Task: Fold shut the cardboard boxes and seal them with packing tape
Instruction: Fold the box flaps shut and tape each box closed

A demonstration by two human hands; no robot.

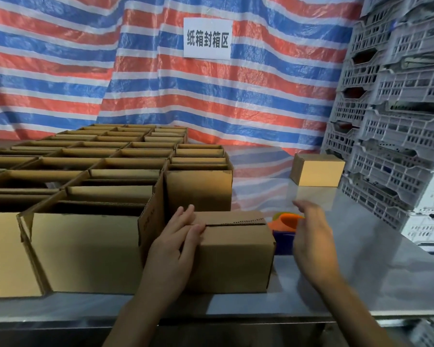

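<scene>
Beside open boxes point(90, 246), flat left hand point(176, 241) presses folded box point(236, 256); released right hand point(311, 241) screens tape dispenser point(283, 224).

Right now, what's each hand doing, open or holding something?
Left hand: open, pressing the closed box.
Right hand: open, holding nothing.

Striped tarp point(161, 96) behind steel table point(361, 284), grey crates point(398, 121) stacked right

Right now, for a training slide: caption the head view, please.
Left hand presses flat on the closed cardboard box while the open right hand hovers beside the orange tape dispenser.
</scene>
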